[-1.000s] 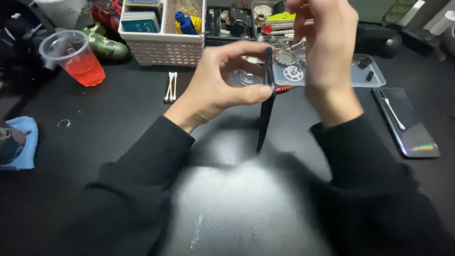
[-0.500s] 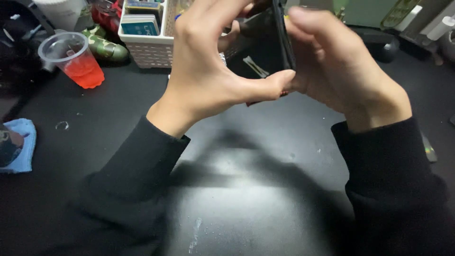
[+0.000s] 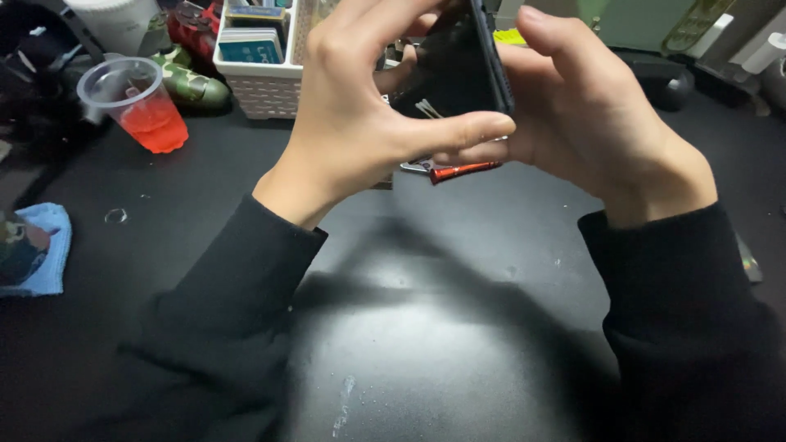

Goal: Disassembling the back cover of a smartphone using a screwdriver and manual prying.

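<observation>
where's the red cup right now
In the head view the red cup stands at the upper left of the black table, left of the white basket and far from both hands.

dim scene; a bright pool of glare on the near black table (image 3: 409, 344); soft shadows beneath both arms. far clutter slightly blurred.

Black phone (image 3: 468, 61); red-handled screwdriver (image 3: 463, 170); red drink in clear cup (image 3: 135, 102); white basket (image 3: 262, 86); blue cloth (image 3: 45, 254); black table (image 3: 426, 327).
</observation>
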